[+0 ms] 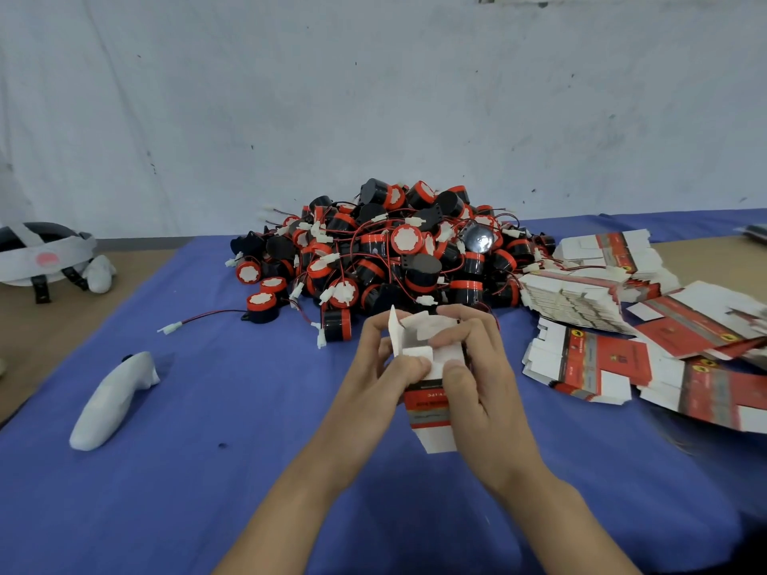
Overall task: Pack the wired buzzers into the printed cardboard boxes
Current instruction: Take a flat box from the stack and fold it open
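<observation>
Blue cloth (174,483) covers the table; bare brown tabletop (37,325) shows past its left edge and again at far right. Landmark: the heap of buzzers (398,255), black and red with thin wires and white plugs, piled at the back of the cloth against the pale wall (290,97).

Left of the heap: one stray buzzer (261,307) lies apart, its wire trailing out over the cloth. Further left and nearer the person, a white controller (110,402) lies on the cloth with open blue around it. Far left of the heap, on bare tabletop, sits a headset (39,253).

Right of the heap: flat boxes (614,325) in loose fanned stacks, touching the heap's edge and spreading to the right frame edge.

In front of the heap, wide clear cloth on the left side; right side is crowded by the flats.

Box (429,388) is held just in front of the heap, above the cloth, upright, top flaps open. Left hand (384,367) is curled around its left side, thumb on a white flap. Right hand (477,375) grips the right side, fingers over the top flaps. Contents of the box cannot be seen.
</observation>
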A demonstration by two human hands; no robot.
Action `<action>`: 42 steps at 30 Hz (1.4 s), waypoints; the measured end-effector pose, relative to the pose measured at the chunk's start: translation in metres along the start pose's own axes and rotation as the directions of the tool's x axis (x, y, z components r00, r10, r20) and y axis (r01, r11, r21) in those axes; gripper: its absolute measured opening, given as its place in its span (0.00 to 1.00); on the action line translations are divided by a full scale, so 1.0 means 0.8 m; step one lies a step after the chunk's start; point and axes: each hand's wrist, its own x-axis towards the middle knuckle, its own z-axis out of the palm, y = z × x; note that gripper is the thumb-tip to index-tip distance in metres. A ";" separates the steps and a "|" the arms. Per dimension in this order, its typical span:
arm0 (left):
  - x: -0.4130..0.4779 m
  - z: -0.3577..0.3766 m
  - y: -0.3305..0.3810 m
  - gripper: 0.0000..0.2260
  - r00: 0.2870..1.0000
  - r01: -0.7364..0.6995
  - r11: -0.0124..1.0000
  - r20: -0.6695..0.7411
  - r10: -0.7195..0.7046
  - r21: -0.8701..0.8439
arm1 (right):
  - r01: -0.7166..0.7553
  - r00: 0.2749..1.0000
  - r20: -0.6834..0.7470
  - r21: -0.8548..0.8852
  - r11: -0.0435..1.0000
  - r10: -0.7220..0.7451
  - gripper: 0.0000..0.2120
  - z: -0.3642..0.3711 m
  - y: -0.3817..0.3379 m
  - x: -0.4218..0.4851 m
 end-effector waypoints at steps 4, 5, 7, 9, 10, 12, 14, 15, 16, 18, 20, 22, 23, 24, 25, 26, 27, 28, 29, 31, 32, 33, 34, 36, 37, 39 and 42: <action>0.001 -0.004 -0.003 0.18 1.000 -0.014 1.000 0.003 0.014 -0.014 | 0.004 0.999 0.035 -0.035 0.999 -0.003 0.15 0.004 -0.002 -0.006; 0.001 -0.005 -0.004 0.16 1.000 -0.022 1.000 0.004 0.022 -0.020 | 0.019 0.999 0.038 -0.076 0.997 -0.017 0.17 0.004 -0.002 -0.008; 0.000 -0.005 -0.005 0.14 0.999 -0.041 0.999 -0.011 0.041 -0.013 | 0.063 0.997 0.065 -0.185 0.981 -0.052 0.18 0.005 0.000 -0.009; 0.000 -0.005 -0.003 0.12 0.998 -0.052 0.999 -0.034 0.052 0.005 | 0.056 0.995 0.094 -0.242 0.969 -0.034 0.17 0.008 0.001 -0.010; -0.001 -0.004 -0.003 0.12 0.997 -0.057 0.998 -0.047 0.057 0.014 | 0.033 0.995 0.102 -0.243 0.970 -0.009 0.16 0.010 0.001 -0.011; -0.002 -0.004 -0.002 0.12 0.995 -0.066 0.997 -0.076 0.068 0.029 | -0.001 0.994 0.107 -0.229 0.973 0.026 0.16 0.014 0.001 -0.010; -0.004 -0.004 -0.002 0.12 0.994 -0.060 0.998 -0.094 0.063 0.030 | -0.006 0.994 0.105 -0.213 0.977 0.029 0.17 0.015 0.001 -0.008; -0.005 -0.004 -0.002 0.12 0.994 -0.054 0.998 -0.096 0.056 0.027 | -0.001 0.994 0.102 -0.208 0.978 0.023 0.16 0.015 0.001 -0.007; -0.005 -0.004 -0.001 0.12 0.994 -0.045 0.999 -0.095 0.047 0.019 | 0.004 0.995 0.096 -0.208 0.978 0.017 0.15 0.015 0.001 -0.006; -0.004 -0.004 -0.001 0.11 0.996 -0.033 0.999 -0.088 0.033 -0.001 | 0.004 0.997 0.077 -0.219 0.976 0.013 0.14 0.015 0.001 -0.005; -0.004 -0.004 0.000 0.15 0.997 -0.017 1.000 -0.074 0.016 -0.016 | 0.003 0.998 0.056 -0.224 0.974 0.009 0.14 0.014 0.002 -0.003; -0.003 -0.001 0.002 0.19 0.998 0.005 0.997 -0.057 -0.009 -0.076 | 0.008 1.000 0.025 -0.223 0.975 -0.002 0.13 0.011 0.002 -0.001; -0.002 -0.001 0.004 0.22 0.998 0.019 0.993 -0.060 -0.026 -0.114 | 0.006 1.000 0.003 -0.222 0.975 -0.006 0.13 0.008 0.001 0.001; 0.000 0.000 0.006 0.25 0.996 0.034 0.988 -0.071 -0.045 -0.154 | 0.000 1.000 -0.021 -0.222 0.975 -0.004 0.13 0.005 0.002 0.002; 0.002 0.000 0.008 0.26 0.995 0.045 0.982 -0.083 -0.061 -0.184 | -0.011 0.999 -0.044 -0.223 0.975 0.001 0.14 0.002 0.002 0.004; 0.003 0.000 0.010 0.27 0.993 0.054 0.978 -0.091 -0.074 -0.203 | -0.018 0.998 -0.061 -0.232 0.973 0.004 0.15 -0.001 0.002 0.005; 0.004 0.001 0.013 0.25 0.992 0.070 0.978 -0.093 -0.089 -0.198 | -0.020 0.997 -0.071 -0.246 0.969 0.002 0.16 -0.004 0.002 0.005; 0.004 0.003 0.015 0.23 0.991 0.090 0.980 -0.085 -0.106 -0.178 | -0.016 0.997 -0.074 -0.263 0.965 -0.004 0.17 -0.006 0.002 0.005; 0.004 0.004 0.017 0.21 0.990 0.113 0.981 -0.065 -0.124 -0.156 | -0.011 0.997 -0.072 -0.275 0.961 -0.010 0.17 -0.007 0.001 0.005; 0.003 0.007 0.015 0.21 0.986 0.160 0.976 -0.014 -0.164 -0.149 | -0.003 0.998 -0.064 -0.287 0.958 -0.016 0.18 -0.009 0.000 0.004; 0.003 0.008 0.013 0.21 0.984 0.176 0.971 0.000 -0.179 -0.161 | 0.003 0.998 -0.059 -0.289 0.957 -0.021 0.18 -0.010 0.000 0.004; 0.003 0.007 0.013 0.20 0.983 0.182 0.968 0.006 -0.184 -0.171 | 0.012 0.998 -0.054 -0.293 0.956 -0.030 0.18 -0.011 0.000 0.004; 0.003 0.006 0.012 0.18 0.983 0.181 0.968 0.006 -0.183 -0.172 | 0.021 0.998 -0.047 -0.299 0.954 -0.037 0.18 -0.012 0.000 0.003; 0.002 0.005 0.010 0.15 0.986 0.165 0.973 -0.004 -0.168 -0.159 | 0.027 0.999 -0.028 -0.319 0.947 -0.038 0.19 -0.013 -0.001 0.003; 0.002 0.004 0.010 0.15 0.987 0.155 0.976 -0.006 -0.158 -0.154 | 0.030 0.999 -0.019 -0.330 0.943 -0.038 0.19 -0.013 0.000 0.003; 0.000 0.005 0.010 0.16 0.990 0.139 0.979 -0.011 -0.142 -0.151 | 0.043 0.999 -0.002 -0.350 0.936 -0.047 0.19 -0.014 0.000 0.003; -0.002 0.005 0.014 0.21 0.990 0.136 0.979 -0.011 -0.139 -0.152 | 0.049 0.999 0.023 -0.340 0.939 -0.044 0.20 -0.017 0.002 0.003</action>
